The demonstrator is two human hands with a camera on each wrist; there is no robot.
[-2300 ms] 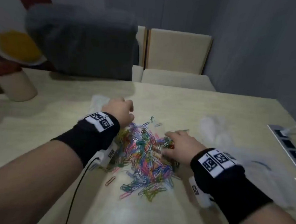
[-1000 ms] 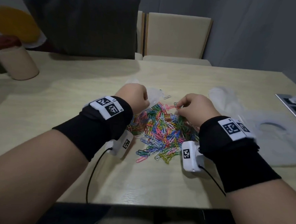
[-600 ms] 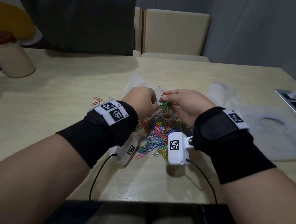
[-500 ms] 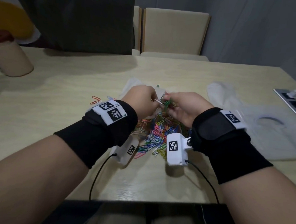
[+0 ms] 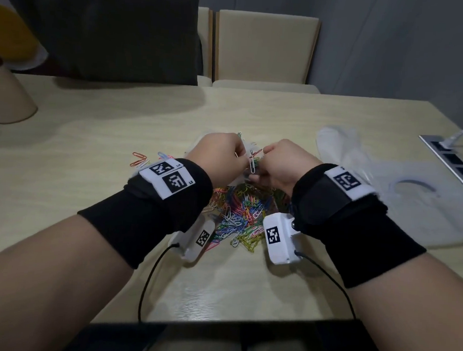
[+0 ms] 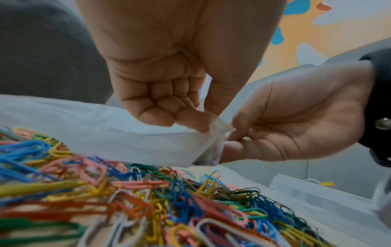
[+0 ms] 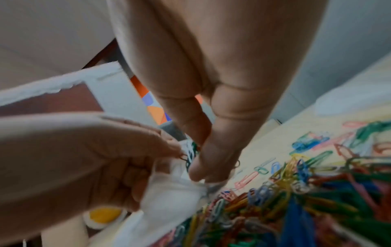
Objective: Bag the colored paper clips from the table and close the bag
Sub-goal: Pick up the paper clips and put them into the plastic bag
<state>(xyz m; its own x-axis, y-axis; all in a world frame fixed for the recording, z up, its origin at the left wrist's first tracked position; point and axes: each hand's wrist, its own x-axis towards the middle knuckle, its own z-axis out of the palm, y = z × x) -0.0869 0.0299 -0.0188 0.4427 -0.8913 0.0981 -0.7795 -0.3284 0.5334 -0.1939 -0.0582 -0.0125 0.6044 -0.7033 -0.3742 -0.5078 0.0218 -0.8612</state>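
A loose heap of coloured wire paper clips [image 5: 243,213] lies on the pale wooden surface [image 5: 92,141], near its front edge and between the two forearms. The clips are thin bent loops coated in blue, green, yellow, pink, orange, red and white, tangled over one another; the left wrist view shows them piled close below the hands [image 6: 148,200]. A few stray orange clips [image 5: 139,158] lie apart, just left of the heap.

Above the far side of the heap both hands meet on a thin, translucent white plastic bag [image 6: 118,133]. The left hand [image 5: 220,154] has its fingers curled, and its grip pinches the crumpled edge of the bag between thumb and forefinger. The right hand [image 5: 282,164] is curled too, its grip narrow, thumb and fingertips pinching the same bag edge from the other side. A white clip [image 5: 252,164] and some green ones hang at the point where the fingers meet. The bag's body sags away to the left, resting partly on the clips.

To the right lies another flat, clear plastic bag [image 5: 411,206], well apart from the heap.
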